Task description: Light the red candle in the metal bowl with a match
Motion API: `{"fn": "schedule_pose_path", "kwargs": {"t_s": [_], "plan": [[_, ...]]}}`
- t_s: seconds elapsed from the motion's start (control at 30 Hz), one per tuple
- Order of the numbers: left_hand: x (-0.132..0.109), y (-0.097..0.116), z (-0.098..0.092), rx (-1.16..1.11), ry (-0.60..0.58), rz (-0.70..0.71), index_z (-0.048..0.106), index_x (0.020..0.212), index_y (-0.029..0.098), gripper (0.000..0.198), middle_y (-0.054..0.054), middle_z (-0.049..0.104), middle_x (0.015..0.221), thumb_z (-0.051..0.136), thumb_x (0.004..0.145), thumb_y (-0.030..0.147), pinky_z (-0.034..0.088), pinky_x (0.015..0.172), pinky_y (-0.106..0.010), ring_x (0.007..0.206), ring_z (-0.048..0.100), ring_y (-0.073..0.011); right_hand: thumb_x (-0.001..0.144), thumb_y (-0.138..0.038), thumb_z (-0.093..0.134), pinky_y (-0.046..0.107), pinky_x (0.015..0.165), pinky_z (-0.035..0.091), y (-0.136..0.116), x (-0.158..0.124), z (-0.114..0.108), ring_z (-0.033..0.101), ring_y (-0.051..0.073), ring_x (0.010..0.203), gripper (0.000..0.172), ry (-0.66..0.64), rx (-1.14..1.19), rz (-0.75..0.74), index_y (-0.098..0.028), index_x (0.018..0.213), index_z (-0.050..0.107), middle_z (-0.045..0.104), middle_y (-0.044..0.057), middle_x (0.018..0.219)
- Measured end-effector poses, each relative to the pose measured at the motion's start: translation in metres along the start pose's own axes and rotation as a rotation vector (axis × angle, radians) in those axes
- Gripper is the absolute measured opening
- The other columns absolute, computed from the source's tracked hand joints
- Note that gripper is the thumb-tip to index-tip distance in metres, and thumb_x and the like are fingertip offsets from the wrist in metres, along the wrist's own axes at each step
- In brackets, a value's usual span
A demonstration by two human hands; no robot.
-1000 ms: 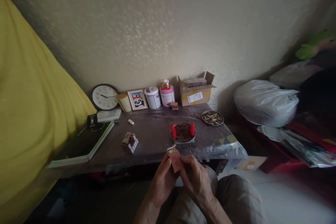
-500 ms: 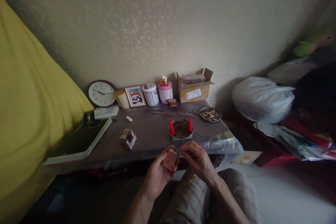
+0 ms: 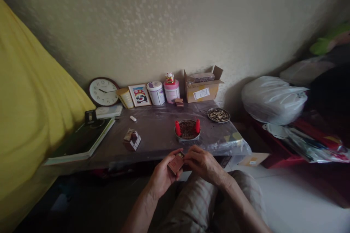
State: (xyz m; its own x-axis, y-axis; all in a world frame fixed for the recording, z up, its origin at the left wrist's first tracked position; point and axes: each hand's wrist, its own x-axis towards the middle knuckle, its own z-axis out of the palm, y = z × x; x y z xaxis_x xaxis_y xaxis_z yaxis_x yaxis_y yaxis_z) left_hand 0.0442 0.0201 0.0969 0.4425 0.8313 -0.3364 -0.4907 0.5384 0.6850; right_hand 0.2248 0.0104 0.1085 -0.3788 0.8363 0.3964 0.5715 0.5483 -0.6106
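Note:
My left hand (image 3: 163, 174) is wrapped round a small reddish-brown matchbox (image 3: 175, 164), tilted just in front of the table's near edge. Pale matches show at the box's upper end, which is partly slid open. Against that end, my right hand (image 3: 201, 163) has its fingers pinched together; whatever is between them is hidden. Beyond the hands stands a round tin of dark grains (image 3: 188, 130), with a red candle (image 3: 177, 128) at its left side and another red candle (image 3: 197, 126) at its right.
On the table (image 3: 155, 131) are a dish of matchsticks (image 3: 218, 115), a puzzle cube (image 3: 132, 140), a white eraser-like piece (image 3: 133, 118) and a large book (image 3: 82, 142). A clock (image 3: 103, 91), picture frame (image 3: 140, 95), canisters (image 3: 156, 94) and open carton (image 3: 202, 87) line the wall.
My right hand has moved left, so its pinched fingers are now at the matchbox's open end, and less of the matches shows. The view has shifted slightly.

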Motion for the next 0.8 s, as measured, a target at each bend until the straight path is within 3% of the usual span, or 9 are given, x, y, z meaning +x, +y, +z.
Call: {"fn": "schedule_pose_path", "kwargs": {"t_s": [0.3, 0.5, 0.8], "plan": [[0.001, 0.000, -0.007, 0.117, 0.003, -0.094, 0.066, 0.108, 0.016, 0.031, -0.001, 0.064, 0.071, 0.054, 0.082, 0.027, 0.031, 0.042, -0.023, 0.043, 0.050, -0.0092, 0.081, -0.011, 0.062, 0.023, 0.066, 0.046, 0.007, 0.004, -0.001, 0.059, 0.013, 0.071, 0.011, -0.154, 0.060, 0.057, -0.019, 0.077, 0.067, 0.063, 0.000, 0.077], [0.001, 0.000, -0.011, 0.178, -0.032, -0.117, 0.067, 0.108, 0.015, 0.033, -0.002, 0.064, 0.068, 0.056, 0.081, 0.030, 0.029, 0.042, -0.023, 0.043, 0.050, -0.0091, 0.080, -0.016, 0.063, 0.018, 0.053, 0.043, 0.014, 0.003, 0.002, 0.057, 0.010, 0.060, 0.007, -0.189, 0.101, 0.102, -0.018, 0.075, 0.067, 0.063, -0.002, 0.069], [0.004, 0.000, -0.018, 0.158, -0.031, -0.098, 0.065, 0.108, 0.015, 0.032, -0.001, 0.062, 0.069, 0.052, 0.082, 0.029, 0.030, 0.042, -0.023, 0.042, 0.048, -0.0088, 0.081, -0.011, 0.059, 0.020, 0.059, 0.044, 0.005, 0.006, 0.000, 0.059, 0.011, 0.065, 0.013, -0.173, 0.073, 0.082, -0.018, 0.082, 0.069, 0.065, 0.000, 0.076]]}}
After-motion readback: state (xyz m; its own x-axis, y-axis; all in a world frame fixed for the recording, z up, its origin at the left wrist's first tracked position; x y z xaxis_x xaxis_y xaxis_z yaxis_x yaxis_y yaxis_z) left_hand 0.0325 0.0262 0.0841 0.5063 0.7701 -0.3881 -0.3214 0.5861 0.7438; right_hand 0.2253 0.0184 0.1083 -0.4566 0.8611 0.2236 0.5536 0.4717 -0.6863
